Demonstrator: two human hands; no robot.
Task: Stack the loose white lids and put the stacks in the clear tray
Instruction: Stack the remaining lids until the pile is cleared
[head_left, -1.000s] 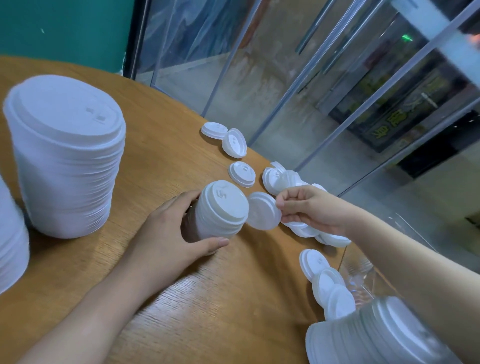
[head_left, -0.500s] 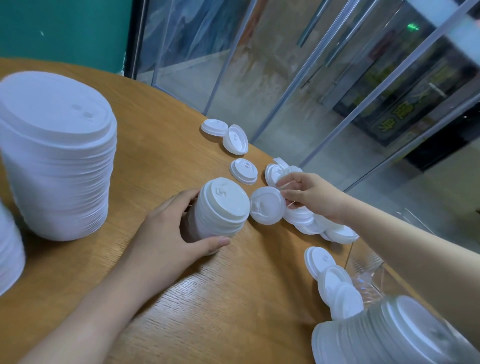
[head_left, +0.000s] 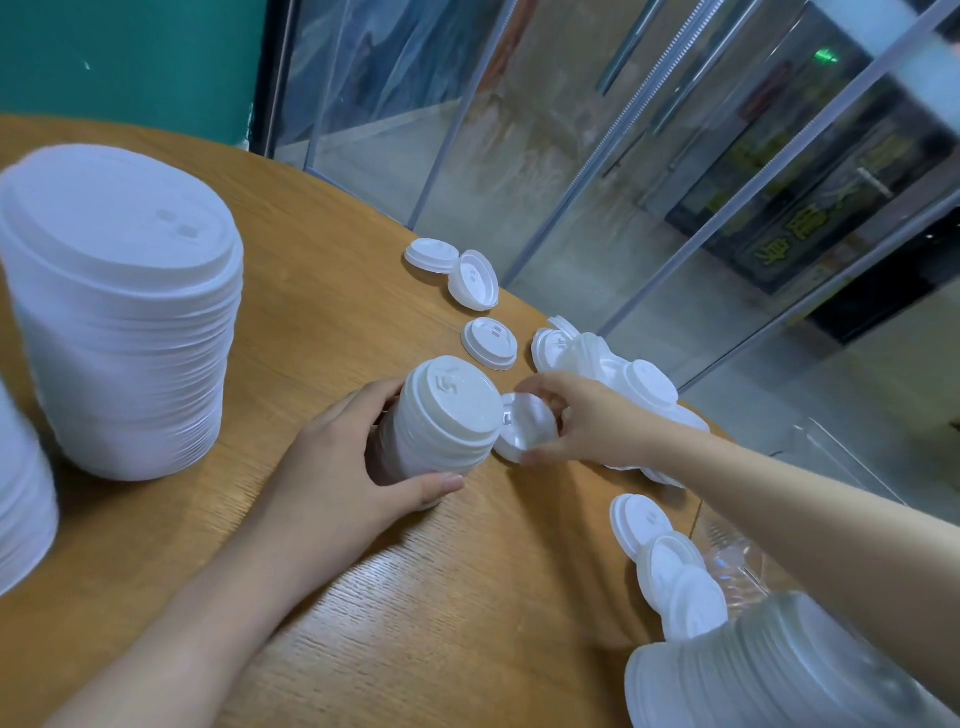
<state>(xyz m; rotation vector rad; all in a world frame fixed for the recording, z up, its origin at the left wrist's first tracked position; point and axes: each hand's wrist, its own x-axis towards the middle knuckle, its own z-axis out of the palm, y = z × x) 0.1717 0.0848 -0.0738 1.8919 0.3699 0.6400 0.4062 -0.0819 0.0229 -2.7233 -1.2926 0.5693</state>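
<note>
- Now my left hand (head_left: 332, 467) has its fingers curled round the small stack of lids (head_left: 447, 415) on the table (head_left: 395, 597).
- Right hand (head_left: 582, 421) pinches a single lid (head_left: 524, 426) touching the stack's side.
- Loose lids (head_left: 608, 364) lie just beyond.

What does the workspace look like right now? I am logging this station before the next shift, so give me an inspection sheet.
Surface: round wooden table, bare in the middle.
Job's things: small lid stack lying tilted; single lid beside its top; loose lids scattered toward the far edge; clear tray past the table's right edge, contents unclear.
Clutter: tall stack of large lids at left; another stack at lower right.
Hands: left hand grips the small lid stack; right hand pinches the single lid.
Cables: nothing seen.
Surroundings: glass panels behind; green wall.
</note>
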